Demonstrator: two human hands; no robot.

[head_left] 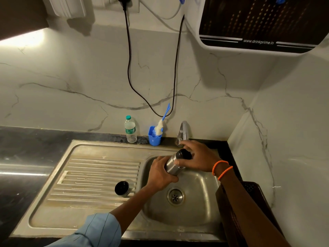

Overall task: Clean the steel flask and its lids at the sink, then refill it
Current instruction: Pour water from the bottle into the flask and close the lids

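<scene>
The rear and right walls (pixel 74 72) are pale marble-veined panels meeting in a corner at the right. A dark-fronted water purifier (pixel 263 24) is mounted at upper right; a black cable (pixel 128 56) hangs down the wall from a plug at the top. A dark countertop (pixel 23 157) carries a stainless steel sink unit: ribbed drainboard (pixel 85 177) at left, basin (pixel 195 202) with drain at right, curved tap (pixel 184 131) behind the basin.

On the ledge behind the sink stand a clear plastic bottle (pixel 130 130) with a green cap and, to its right, a blue cup (pixel 154 138) holding a blue-handled bottle brush (pixel 161 124).

The steel flask (pixel 173 164) is held tilted over the basin, black top end toward the tap. The left hand (pixel 160 173) wraps its fingers round the flask's lower body. The right hand (pixel 197 155), orange bands at the wrist, curls over the flask's black top (pixel 185 154), thumb against the steel body.

A black-lined steel lid (pixel 122 188) sits on the drainboard just beside the basin edge, apart from both hands.
</scene>
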